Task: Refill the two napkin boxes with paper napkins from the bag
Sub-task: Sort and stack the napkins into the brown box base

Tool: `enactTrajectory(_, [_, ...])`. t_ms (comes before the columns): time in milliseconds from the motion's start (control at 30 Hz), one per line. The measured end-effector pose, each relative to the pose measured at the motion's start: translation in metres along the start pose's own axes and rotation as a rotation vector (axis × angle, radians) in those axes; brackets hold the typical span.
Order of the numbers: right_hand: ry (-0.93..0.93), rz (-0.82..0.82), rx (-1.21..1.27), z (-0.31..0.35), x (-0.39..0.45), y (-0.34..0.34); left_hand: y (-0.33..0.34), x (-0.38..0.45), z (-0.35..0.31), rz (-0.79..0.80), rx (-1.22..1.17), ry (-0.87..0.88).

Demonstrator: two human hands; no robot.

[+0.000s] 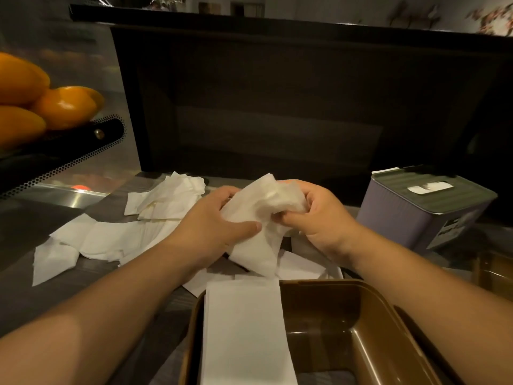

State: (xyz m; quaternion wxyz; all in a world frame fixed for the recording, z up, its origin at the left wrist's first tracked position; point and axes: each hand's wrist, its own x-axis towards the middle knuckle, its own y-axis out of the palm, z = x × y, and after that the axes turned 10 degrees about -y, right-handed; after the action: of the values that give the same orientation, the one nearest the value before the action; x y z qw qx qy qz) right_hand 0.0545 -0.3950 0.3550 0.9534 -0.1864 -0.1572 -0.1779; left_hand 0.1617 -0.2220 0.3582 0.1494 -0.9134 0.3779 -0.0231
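Both hands hold a crumpled bunch of white paper napkins [261,218] above the counter. My left hand [213,223] grips its left side with the thumb laid across the front. My right hand [319,215] pinches its right side, fingers curled in. Below them an open brown napkin box [347,323] stands at the near edge, with a flat stack of napkins [244,329] lying in its left half. A purple napkin box [424,207] with a grey slotted lid stands closed at the right, a napkin tip showing in the slot. The bag is not in view.
Loose napkins [111,234] lie scattered over the dark counter [33,234] to the left. A black perforated tray [63,151] with oranges [66,107] sits raised at far left. A dark back wall [277,107] closes off the counter behind.
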Motion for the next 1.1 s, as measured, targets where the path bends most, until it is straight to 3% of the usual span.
enactTrajectory(133, [0.137,-0.167,0.287,-0.007,-0.001,0.001,0.001,-0.001,-0.001,-0.091,0.029,0.099])
enactTrajectory(200, [0.14,-0.133,0.215,-0.008,-0.001,0.004,0.001,0.0,0.002,-0.149,0.099,0.152])
enactTrajectory(400, [0.135,-0.054,0.182,-0.006,-0.004,0.014,0.013,-0.002,0.003,-0.041,0.29,0.111])
enactTrajectory(533, [0.096,-0.037,0.182,-0.003,-0.004,0.019,0.012,-0.001,0.004,-0.127,0.258,0.166])
enactTrajectory(800, [0.06,0.014,0.11,0.0,-0.008,0.017,0.009,-0.002,0.004,-0.072,0.354,0.185])
enactTrajectory(933, [0.117,-0.076,0.123,-0.004,-0.007,0.019,0.007,-0.002,0.005,-0.092,0.323,0.191])
enactTrajectory(1100, [0.111,0.074,0.118,-0.008,-0.007,0.02,0.008,-0.003,0.003,-0.077,0.378,0.218])
